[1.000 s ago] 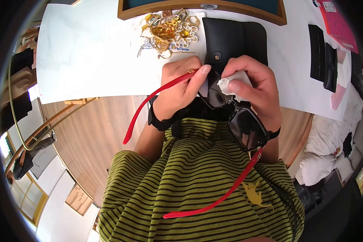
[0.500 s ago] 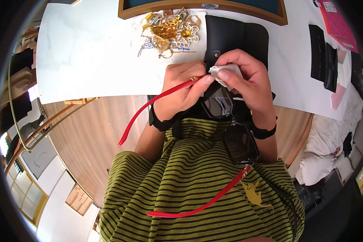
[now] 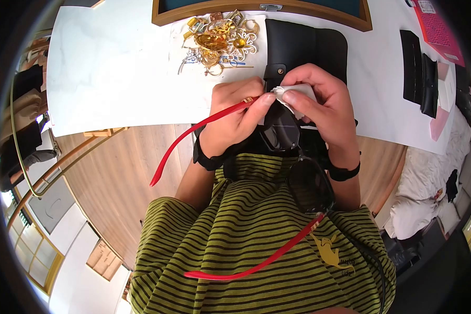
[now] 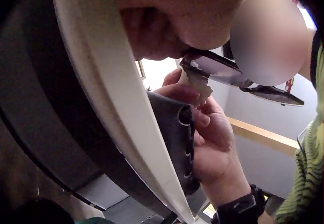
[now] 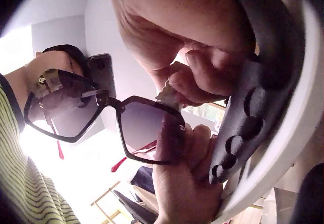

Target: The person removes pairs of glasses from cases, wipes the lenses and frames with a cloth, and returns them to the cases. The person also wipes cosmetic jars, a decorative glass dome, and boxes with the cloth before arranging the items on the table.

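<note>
Sunglasses with dark lenses and red temples point(image 3: 282, 133) hang tilted in front of the striped shirt. My left hand point(image 3: 233, 115) grips them at one end of the frame, beside the hinge, its thumb on the red temple's gold-trimmed end. A crumpled white cloth point(image 3: 301, 95) is pinched between thumb and fingers of my right hand point(image 3: 327, 107), right at that same frame corner. In the left wrist view the cloth's ragged edge point(image 4: 202, 87) lies against the frame. Both lenses point(image 5: 66, 110) show in the right wrist view; the lower temple is unfolded across the shirt.
A black snap case point(image 3: 309, 47) lies on the white table just beyond my hands. Left of it is a heap of gold and silver jewellery point(image 3: 220, 44). A wooden box point(image 3: 329, 19) stands behind. Black cases point(image 3: 413, 68) and a pink box point(image 3: 437, 31) are at the right.
My right hand with the cloth has moved left and up from the lens to the frame corner by my left thumb. The sunglasses have swung slightly down and left.
</note>
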The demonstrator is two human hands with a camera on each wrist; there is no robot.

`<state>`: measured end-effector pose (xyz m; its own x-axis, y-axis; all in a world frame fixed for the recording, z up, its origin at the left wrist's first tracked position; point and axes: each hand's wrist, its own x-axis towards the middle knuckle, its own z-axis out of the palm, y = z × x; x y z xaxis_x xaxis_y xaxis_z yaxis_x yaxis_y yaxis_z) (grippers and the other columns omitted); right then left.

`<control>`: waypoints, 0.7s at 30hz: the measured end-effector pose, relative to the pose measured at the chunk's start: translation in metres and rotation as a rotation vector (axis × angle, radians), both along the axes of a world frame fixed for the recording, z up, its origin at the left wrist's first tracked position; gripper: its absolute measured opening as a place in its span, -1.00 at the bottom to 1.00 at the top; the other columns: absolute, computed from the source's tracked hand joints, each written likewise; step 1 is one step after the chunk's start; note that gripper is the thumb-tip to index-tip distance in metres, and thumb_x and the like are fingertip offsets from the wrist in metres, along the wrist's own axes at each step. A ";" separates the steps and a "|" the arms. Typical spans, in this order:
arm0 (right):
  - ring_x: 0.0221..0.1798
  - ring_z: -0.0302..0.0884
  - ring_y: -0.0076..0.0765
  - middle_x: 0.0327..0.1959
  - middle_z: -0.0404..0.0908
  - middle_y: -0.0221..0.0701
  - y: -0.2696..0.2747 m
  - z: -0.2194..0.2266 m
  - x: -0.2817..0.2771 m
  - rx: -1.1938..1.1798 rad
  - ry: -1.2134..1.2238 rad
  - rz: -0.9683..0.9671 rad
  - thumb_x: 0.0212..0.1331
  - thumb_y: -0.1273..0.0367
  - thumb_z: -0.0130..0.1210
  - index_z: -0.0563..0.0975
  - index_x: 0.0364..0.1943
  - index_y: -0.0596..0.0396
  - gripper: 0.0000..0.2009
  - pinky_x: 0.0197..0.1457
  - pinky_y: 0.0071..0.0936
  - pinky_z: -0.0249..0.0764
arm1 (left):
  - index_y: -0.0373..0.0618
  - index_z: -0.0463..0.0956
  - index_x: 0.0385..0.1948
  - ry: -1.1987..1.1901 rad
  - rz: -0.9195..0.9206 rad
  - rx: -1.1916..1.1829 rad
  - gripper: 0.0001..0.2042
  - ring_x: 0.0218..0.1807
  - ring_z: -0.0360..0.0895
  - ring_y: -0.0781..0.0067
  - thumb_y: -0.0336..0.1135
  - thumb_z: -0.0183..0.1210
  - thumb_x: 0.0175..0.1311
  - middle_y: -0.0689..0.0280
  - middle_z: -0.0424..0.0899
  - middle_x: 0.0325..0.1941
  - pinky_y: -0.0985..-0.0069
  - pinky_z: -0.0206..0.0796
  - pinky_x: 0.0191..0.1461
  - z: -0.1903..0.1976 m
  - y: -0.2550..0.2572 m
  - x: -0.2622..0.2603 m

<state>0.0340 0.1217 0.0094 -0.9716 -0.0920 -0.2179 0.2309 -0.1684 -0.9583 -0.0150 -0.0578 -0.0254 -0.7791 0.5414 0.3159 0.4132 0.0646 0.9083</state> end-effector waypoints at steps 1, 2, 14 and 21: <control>-0.34 0.47 -0.69 -0.38 0.55 -0.48 0.001 0.000 0.001 -0.001 0.009 0.001 0.17 0.44 0.15 0.51 -0.25 0.21 -0.87 -0.30 -0.74 0.39 | -0.24 0.35 -0.68 -0.022 0.025 -0.012 -0.74 -0.69 0.27 0.30 -0.39 0.15 0.19 0.24 0.31 -0.69 0.46 0.09 -0.59 0.002 0.001 0.000; -0.34 0.47 -0.69 -0.38 0.55 -0.47 0.002 0.001 0.001 -0.003 0.017 0.003 0.17 0.45 0.15 0.51 -0.25 0.21 -0.87 -0.30 -0.74 0.40 | -0.24 0.35 -0.69 -0.044 0.049 -0.024 -0.73 -0.70 0.26 0.33 -0.41 0.14 0.20 0.25 0.31 -0.70 0.47 0.09 -0.59 0.003 0.001 0.001; -0.35 0.50 -0.59 -0.38 0.57 -0.45 0.019 0.005 0.009 -0.096 0.097 0.118 0.00 0.45 0.25 0.55 -0.35 0.19 -0.85 -0.29 -0.66 0.41 | -0.24 0.33 -0.70 -0.056 0.144 -0.015 -0.73 -0.72 0.19 0.42 -0.44 0.11 0.22 0.27 0.27 -0.73 0.50 0.03 -0.60 -0.002 0.003 0.000; -0.34 0.49 -0.60 -0.36 0.56 -0.46 0.017 0.003 0.010 -0.014 0.165 0.117 -0.03 0.49 0.27 0.55 -0.35 0.17 -0.84 -0.26 -0.65 0.40 | -0.24 0.28 -0.69 -0.084 0.143 -0.002 -0.71 -0.70 0.13 0.41 -0.43 0.09 0.23 0.27 0.23 -0.73 0.50 0.00 -0.59 -0.004 0.004 0.000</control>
<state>0.0438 0.1389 0.0122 -0.9766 -0.2080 -0.0547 0.0897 -0.1630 -0.9825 -0.0151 -0.0539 -0.0293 -0.8720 0.4235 0.2456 0.3224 0.1194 0.9390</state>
